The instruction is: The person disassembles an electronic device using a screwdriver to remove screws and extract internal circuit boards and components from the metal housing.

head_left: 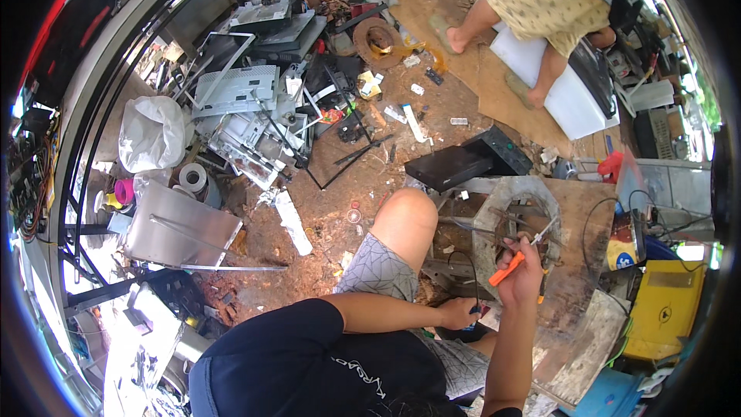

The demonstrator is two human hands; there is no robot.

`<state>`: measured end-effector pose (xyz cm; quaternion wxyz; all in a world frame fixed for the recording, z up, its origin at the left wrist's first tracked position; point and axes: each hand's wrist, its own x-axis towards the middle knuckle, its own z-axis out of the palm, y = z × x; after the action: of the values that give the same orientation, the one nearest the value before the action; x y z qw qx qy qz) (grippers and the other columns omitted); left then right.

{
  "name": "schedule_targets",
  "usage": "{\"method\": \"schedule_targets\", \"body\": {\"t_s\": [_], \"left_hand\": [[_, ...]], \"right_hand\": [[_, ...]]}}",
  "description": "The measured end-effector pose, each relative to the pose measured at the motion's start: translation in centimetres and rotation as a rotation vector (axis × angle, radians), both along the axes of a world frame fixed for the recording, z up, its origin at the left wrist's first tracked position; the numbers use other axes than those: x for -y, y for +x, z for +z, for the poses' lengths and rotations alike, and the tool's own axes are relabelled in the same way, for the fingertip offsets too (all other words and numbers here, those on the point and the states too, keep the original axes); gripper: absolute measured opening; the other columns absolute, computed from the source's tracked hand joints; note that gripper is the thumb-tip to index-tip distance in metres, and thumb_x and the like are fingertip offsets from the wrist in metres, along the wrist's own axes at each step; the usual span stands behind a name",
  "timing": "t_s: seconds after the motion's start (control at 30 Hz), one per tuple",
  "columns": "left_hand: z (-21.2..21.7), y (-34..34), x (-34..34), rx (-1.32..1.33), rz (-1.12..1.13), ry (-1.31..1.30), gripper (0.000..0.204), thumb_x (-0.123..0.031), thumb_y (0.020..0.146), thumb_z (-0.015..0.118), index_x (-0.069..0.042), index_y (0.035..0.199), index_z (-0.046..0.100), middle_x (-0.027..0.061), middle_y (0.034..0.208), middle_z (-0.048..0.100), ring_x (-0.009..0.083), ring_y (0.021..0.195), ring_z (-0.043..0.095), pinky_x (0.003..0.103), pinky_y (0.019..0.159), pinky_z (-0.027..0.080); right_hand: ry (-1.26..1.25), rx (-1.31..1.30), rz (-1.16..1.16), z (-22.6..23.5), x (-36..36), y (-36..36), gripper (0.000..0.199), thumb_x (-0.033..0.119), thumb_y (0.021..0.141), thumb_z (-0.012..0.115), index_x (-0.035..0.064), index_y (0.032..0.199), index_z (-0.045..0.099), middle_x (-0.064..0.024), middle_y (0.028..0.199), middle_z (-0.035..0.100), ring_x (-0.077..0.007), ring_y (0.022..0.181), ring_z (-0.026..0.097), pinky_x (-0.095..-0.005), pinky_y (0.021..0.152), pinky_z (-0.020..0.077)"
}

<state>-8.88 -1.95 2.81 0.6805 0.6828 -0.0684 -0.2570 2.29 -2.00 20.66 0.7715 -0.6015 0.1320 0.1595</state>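
My right hand [522, 272] is raised and closed round an orange-handled tool [505, 269]; its working end is too small to make out. A thin pale piece [546, 228] shows just beyond its fingertips. The hand is over the near side of a grey, ring-shaped frame [494, 212] with an open middle. Lower and to the left, my left hand [461, 314] is closed beside my leg. A small dark thing with blue on it sticks out at its fingers, and a thin black cable [472, 266] rises next to it.
A black flat-panel casing [451, 164] lies beyond the frame. Metal panels and scrap [239, 93] are heaped at far left, near a white sack [152, 133]. Another person [552, 0] stands over a white panel [567, 100] at far right. A yellow case [664, 309] stands at right.
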Motion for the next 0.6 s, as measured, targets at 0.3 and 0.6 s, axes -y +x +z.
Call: {"method": "schedule_targets", "body": {"t_s": [0.3, 0.6], "left_hand": [[-1.0, -0.1, 0.9, 0.103, 0.019, -0.015, 0.035, -0.03, 0.088, 0.059, -0.004, 0.111, 0.058, 0.0196, 0.102, 0.065, 0.0356, 0.098, 0.063, 0.045, 0.083, 0.048], [-2.1, -0.6, 1.6, 0.054, -0.047, -0.08, 0.031, -0.028, 0.089, 0.061, -0.005, 0.11, 0.059, 0.0156, 0.097, 0.066, 0.0281, 0.09, 0.064, 0.041, 0.078, 0.05]], "right_hand": [[0.079, -0.081, 0.245, -0.4, -8.3, -1.0, 0.02, 0.019, 0.091, 0.061, 0.0058, 0.105, 0.058, -0.0096, 0.089, 0.065, -0.0113, 0.062, 0.053, -0.0255, 0.054, 0.0427], [0.253, -0.049, 0.451, 2.8, -22.6, 1.3, 0.025, 0.02, 0.091, 0.064, 0.0008, 0.106, 0.061, -0.0094, 0.091, 0.067, -0.0096, 0.071, 0.059, -0.0198, 0.054, 0.0437]]}}
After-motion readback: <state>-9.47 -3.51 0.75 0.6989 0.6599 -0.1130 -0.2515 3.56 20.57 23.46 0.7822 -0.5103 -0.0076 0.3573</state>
